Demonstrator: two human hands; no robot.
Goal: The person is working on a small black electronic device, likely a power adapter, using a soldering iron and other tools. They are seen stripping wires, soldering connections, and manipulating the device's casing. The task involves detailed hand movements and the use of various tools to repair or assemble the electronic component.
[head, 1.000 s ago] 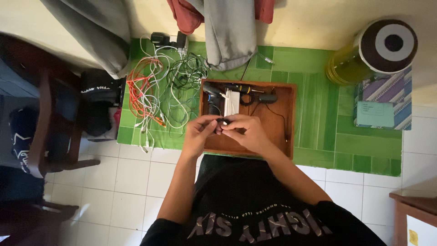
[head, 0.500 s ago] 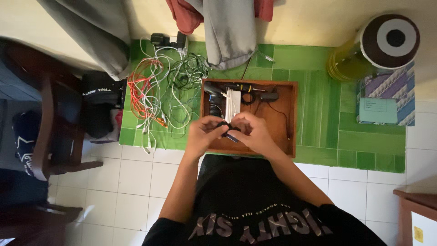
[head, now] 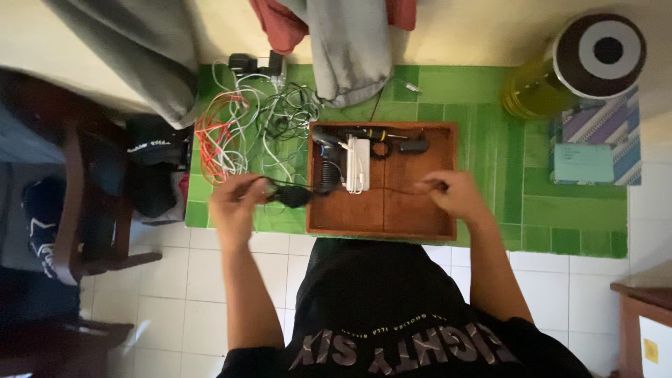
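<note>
I see my left hand (head: 234,203) at centre-left of the frame, fingers curled shut around a small black adapter (head: 292,196) and the near end of a thin dark cable (head: 392,187). My right hand (head: 455,194) sits right of centre, over the right part of the wooden tray (head: 420,222), fingertips pinched on the other end of that cable. The cable runs taut between the two hands, crossing the tray's left wall and its bare floor. The hands are well apart.

The adapter hangs just outside the tray's left edge, over the green mat (head: 560,210). In the tray's upper part lie a white box-shaped device (head: 357,164), a screwdriver (head: 364,132) and a few small dark parts. The tray's lower half is open wood.

Upper left of the tray, a tangle of white and orange wires (head: 245,133) crowds the mat, close above my left hand. At upper right stands a yellow jar (head: 539,87), well clear of my right hand.
</note>
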